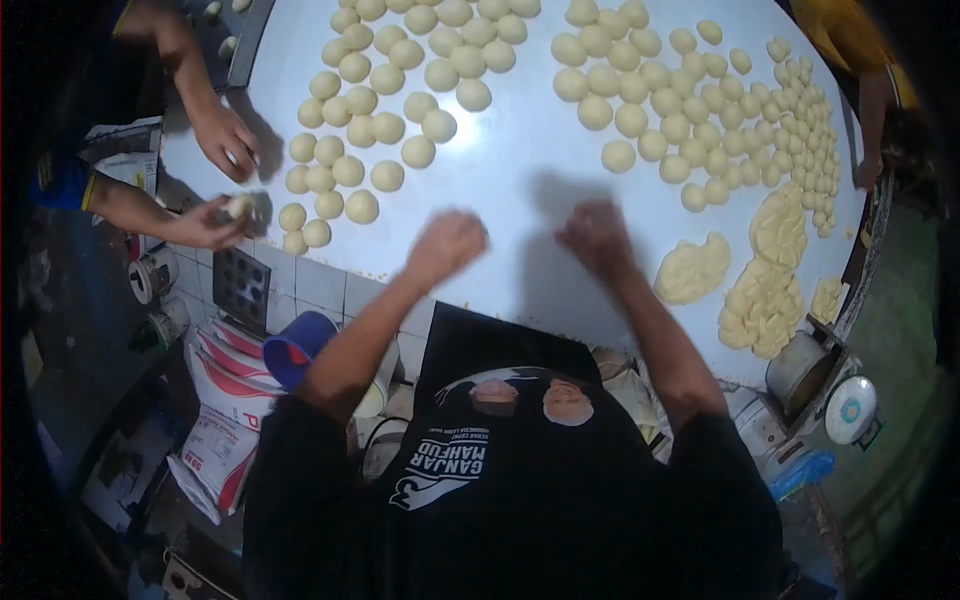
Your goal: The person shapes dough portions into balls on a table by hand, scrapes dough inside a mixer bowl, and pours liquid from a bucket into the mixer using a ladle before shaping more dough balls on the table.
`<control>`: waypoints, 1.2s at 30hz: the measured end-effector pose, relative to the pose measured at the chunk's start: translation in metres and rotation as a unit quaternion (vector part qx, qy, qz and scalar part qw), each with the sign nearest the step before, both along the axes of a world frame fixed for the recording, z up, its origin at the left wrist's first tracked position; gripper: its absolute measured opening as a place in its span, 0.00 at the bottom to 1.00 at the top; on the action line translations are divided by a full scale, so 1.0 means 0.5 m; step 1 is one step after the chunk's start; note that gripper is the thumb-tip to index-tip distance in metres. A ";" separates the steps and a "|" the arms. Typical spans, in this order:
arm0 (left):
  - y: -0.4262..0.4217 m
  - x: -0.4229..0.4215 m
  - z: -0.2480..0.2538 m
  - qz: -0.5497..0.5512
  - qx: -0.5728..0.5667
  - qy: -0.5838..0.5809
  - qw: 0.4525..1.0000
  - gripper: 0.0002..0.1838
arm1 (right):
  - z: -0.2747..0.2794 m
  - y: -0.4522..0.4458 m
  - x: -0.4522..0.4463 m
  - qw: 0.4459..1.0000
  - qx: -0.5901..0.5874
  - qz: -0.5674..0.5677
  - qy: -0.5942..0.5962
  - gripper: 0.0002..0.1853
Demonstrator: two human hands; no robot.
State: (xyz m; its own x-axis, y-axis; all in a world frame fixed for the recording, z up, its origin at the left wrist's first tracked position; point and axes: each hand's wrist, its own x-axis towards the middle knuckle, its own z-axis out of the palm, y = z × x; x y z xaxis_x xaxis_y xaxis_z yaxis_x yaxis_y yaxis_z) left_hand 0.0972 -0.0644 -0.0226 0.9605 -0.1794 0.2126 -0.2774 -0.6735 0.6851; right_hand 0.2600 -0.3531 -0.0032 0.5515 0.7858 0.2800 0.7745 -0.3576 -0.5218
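Observation:
My left hand (448, 248) is curled, palm down, over the front part of the white table (480, 185). My right hand (597, 240) is curled too and slightly blurred, a short way to the right. Whatever lies under or inside either hand is hidden. Round dough balls (387, 176) sit in a group beyond my left hand. More dough balls (618, 155) lie beyond my right hand, shrinking in size toward the right. Right of that hand rests a flat piece of dough (692, 268), with a larger lumpy dough mass (765, 308) beside it.
At the left, a co-worker's hands (222, 140) are over the table, one holding a small dough piece (240, 207). Another person's arm (874, 125) is at the right edge. Below the table stand sacks (222, 410), a purple container (300, 345) and a metal pot (797, 362).

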 end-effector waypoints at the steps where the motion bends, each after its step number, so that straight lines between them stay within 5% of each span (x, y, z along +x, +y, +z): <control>1: 0.003 0.043 0.033 0.063 0.111 0.041 0.991 0.13 | -0.038 0.011 0.027 0.997 -0.065 0.028 -0.017 0.13; 4: -0.114 0.134 0.035 0.255 0.018 -0.034 0.966 0.11 | 0.027 0.129 0.000 0.987 0.007 -0.160 0.028 0.14; 5: -0.137 0.083 0.023 0.193 0.002 0.050 0.980 0.10 | 0.028 0.116 -0.016 0.987 0.019 -0.156 0.023 0.14; 8: -0.068 -0.012 0.027 0.073 -0.071 -0.028 0.994 0.09 | 0.006 0.007 -0.004 0.997 0.073 -0.022 0.009 0.14; 10: -0.018 0.030 0.020 0.118 0.100 0.021 0.988 0.11 | -0.021 -0.010 0.053 0.993 -0.111 0.001 0.035 0.14; 12: -0.080 0.128 0.073 0.272 0.065 -0.014 0.960 0.10 | 0.045 0.096 0.046 0.993 0.033 -0.075 -0.081 0.13; 13: -0.122 0.130 0.079 0.299 0.036 0.001 0.954 0.11 | 0.010 0.098 0.012 0.992 -0.012 -0.111 -0.066 0.13; 16: -0.139 0.004 0.036 0.155 -0.061 -0.040 0.985 0.10 | -0.005 0.005 -0.018 0.996 0.029 -0.075 -0.032 0.14; 18: -0.059 -0.009 0.038 0.131 0.019 -0.059 0.989 0.10 | 0.027 -0.028 0.023 0.993 0.001 -0.018 0.113 0.14; 19: -0.046 0.012 0.033 0.163 0.127 0.062 0.976 0.10 | 0.005 -0.001 0.031 0.987 -0.133 -0.044 -0.075 0.16; 20: -0.067 0.060 0.059 0.251 0.135 -0.018 0.958 0.09 | 0.032 0.044 0.050 0.987 -0.047 -0.028 -0.150 0.16; 22: -0.130 0.097 0.067 0.317 0.041 -0.036 0.947 0.09 | 0.016 0.110 0.023 0.993 0.058 -0.100 -0.027 0.10; 24: -0.155 0.012 0.064 0.202 -0.001 0.031 0.979 0.08 | 0.023 0.051 -0.081 0.994 0.054 -0.097 -0.006 0.09; 27: -0.045 -0.060 0.024 0.206 0.043 0.029 0.977 0.09 | -0.041 0.056 -0.058 0.993 0.091 -0.066 0.034 0.07; 29: -0.042 -0.011 0.068 0.296 0.160 0.083 0.938 0.10 | 0.021 0.108 -0.022 0.932 0.126 -0.099 0.325 0.17; 30: -0.051 0.033 0.054 0.324 0.095 0.004 0.941 0.11 | 0.053 0.135 -0.004 0.872 0.149 -0.140 0.444 0.22; 33: -0.122 -0.027 0.049 0.244 0.047 0.035 0.968 0.13 | 0.032 0.083 -0.045 0.860 0.218 -0.103 0.449 0.25; 35: -0.073 -0.086 0.024 0.189 0.037 -0.008 0.981 0.13 | 0.024 0.018 -0.136 0.629 0.381 -0.166 0.657 0.29; 36: -0.037 -0.109 0.014 0.174 0.030 -0.005 0.984 0.13 | 0.023 0.037 -0.118 0.627 0.384 -0.167 0.657 0.29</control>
